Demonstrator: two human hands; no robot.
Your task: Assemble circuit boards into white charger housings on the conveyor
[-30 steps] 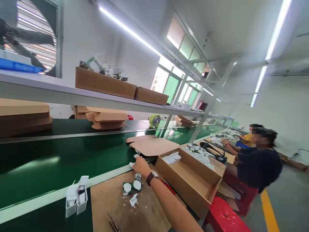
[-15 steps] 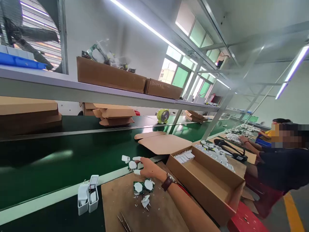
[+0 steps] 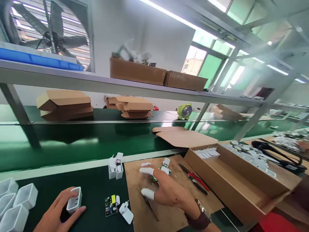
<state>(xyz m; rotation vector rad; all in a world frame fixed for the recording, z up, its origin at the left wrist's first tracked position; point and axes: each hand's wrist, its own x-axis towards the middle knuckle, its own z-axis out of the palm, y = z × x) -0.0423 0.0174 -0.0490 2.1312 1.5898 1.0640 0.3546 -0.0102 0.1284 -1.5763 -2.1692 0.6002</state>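
Observation:
My left hand (image 3: 56, 212) is at the lower left on the dark green mat, fingers wrapped round a white charger shell (image 3: 74, 200). My right hand (image 3: 166, 190) hovers over a brown cardboard sheet (image 3: 169, 212) with fingers spread, white cots on the fingertips and a watch on the wrist; it holds nothing. Just beyond its fingers lie small white plug parts (image 3: 166, 166). Between the hands lie a small green circuit board (image 3: 111, 204) and a white plug piece (image 3: 126, 212).
Two white shells (image 3: 115, 166) stand upright near the conveyor edge, and more white shells (image 3: 16, 203) sit at the far left. Red-handled cutters (image 3: 196, 182) lie beside an open cardboard box (image 3: 238, 183). A green conveyor belt (image 3: 84, 145) and shelves with cartons run behind.
The view swung left and down. My right hand drew back from the belt edge to over the cardboard sheet. My left hand came into view holding a white shell.

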